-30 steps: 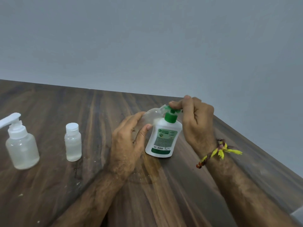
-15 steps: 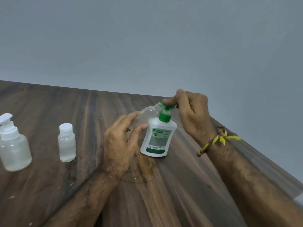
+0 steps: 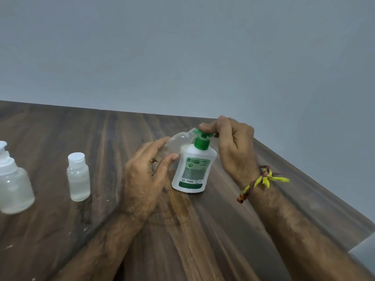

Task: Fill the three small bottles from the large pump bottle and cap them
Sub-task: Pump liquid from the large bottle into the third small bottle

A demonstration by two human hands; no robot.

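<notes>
Tilting sm. bottle (image 3: 174,144) in L hand (image 3: 146,179)

Both forearms reach in from the near edge and converge at centre. The left hand (image 3: 146,175) is tilted on its side, its fingers (image 3: 157,143) and thumb curled round a small clear bottle (image 3: 175,144). The right hand (image 3: 233,147) is raised just right of it, wrist bent, fingers curled downward, the index fingertip pressing on a green pump head (image 3: 203,134).
</notes>
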